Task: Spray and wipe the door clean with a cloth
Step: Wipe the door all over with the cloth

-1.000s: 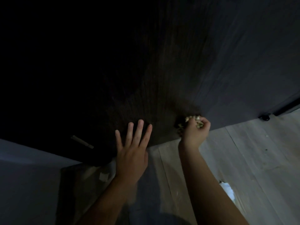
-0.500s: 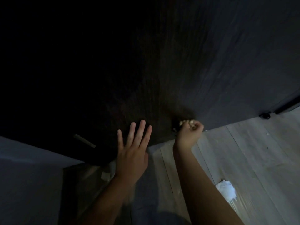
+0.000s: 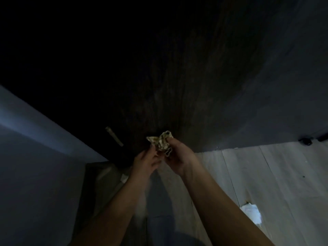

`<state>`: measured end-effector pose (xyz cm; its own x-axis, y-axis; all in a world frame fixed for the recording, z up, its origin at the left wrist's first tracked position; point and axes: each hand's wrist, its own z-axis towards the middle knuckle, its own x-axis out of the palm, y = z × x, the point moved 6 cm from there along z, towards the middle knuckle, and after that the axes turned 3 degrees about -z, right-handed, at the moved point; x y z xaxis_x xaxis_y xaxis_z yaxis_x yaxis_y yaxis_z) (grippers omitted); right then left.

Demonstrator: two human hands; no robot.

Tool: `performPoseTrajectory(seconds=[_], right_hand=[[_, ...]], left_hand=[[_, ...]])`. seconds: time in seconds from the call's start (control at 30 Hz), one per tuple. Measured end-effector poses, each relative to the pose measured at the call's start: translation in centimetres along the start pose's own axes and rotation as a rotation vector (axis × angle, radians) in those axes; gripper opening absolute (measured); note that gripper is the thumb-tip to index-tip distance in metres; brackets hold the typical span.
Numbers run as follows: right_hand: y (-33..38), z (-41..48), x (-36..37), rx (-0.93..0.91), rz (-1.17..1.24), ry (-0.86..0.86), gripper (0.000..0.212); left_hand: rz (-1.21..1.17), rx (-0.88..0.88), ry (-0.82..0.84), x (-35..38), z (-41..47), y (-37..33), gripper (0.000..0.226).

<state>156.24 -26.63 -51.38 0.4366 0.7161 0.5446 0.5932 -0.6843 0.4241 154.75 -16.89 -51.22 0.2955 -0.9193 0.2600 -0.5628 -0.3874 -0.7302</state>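
Left hand (image 3: 145, 163) and right hand (image 3: 179, 157) are both pinching the crumpled pale patterned cloth (image 3: 160, 143), low in front of the dark wood-grain door (image 3: 186, 82). Judged light, limp; bunching it should be giving the firmest hold.

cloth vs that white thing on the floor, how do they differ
The cloth is mottled yellowish and dark; the white scrap is plain white. The cloth is held up by the left hand and right hand near the bottom edge of the door; the white scrap lies untouched on the floor. Both look small and crumpled.
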Motion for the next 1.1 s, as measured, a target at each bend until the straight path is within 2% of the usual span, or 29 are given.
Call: performPoseTrajectory(seconds=[0.1,0.23,0.33,0.4,0.47,0.53,0.63,0.7,0.83,0.93,1.03,1.1], right_hand=[[0.5,-2.1,0.0,-0.138,-0.3,-0.008,0.02],[2.3,-4.9,0.9,-0.281,-0.552,0.01,0.024],[4.6,-6.8,0.6,-0.408,-0.481,-0.043,0.022],[5.5,-7.8,-0.5,-0.428,-0.363,-0.084,0.021],[5.8,-8.4,-1.5,-0.426,-0.26,-0.068,0.02],[5.2,-8.4,-2.2,-0.405,-0.26,-0.075,0.019],[3.9,-7.8,-3.2,-0.336,-0.288,-0.111,0.019],[3.4,-7.6,-3.7,-0.302,-0.264,-0.123,0.019],[3.4,-7.6,-4.3,-0.283,-0.241,-0.112,0.019],[3.4,-7.6,-4.3,-0.284,-0.219,-0.103,0.019],[3.1,-7.7,-4.3,-0.275,-0.197,-0.111,0.019],[3.1,-7.8,-4.1,-0.262,-0.16,-0.088,0.018]], left_hand=[[-0.099,0.006,-0.002,1.1,-0.7,-1.1,0.015],[-0.109,0.022,-0.178,1.4,-1.7,-2.9,0.011],[-0.295,0.082,-0.148,1.6,-3.5,-5.7,0.026],[-0.369,0.161,-0.103,1.8,-5.3,-7.9,0.023],[-0.401,0.269,-0.151,1.5,-6.1,-9.4,0.024],[-0.38,0.233,-0.202,1.3,-5.4,-8.6,0.025],[-0.094,0.058,-0.372,0.7,-4.4,-5.6,0.027],[-0.111,-0.032,-0.388,0.5,-3.9,-4.1,0.031],[-0.465,-0.051,-0.223,1.4,-3.4,-4.3,0.033],[-0.518,-0.005,-0.091,2.5,-3.8,-5.6,0.025],[-0.506,0.008,-0.131,3.0,-3.9,-6.2,0.039],[-0.522,0.054,-0.128,3.0,-4.4,-7.1,0.035]])
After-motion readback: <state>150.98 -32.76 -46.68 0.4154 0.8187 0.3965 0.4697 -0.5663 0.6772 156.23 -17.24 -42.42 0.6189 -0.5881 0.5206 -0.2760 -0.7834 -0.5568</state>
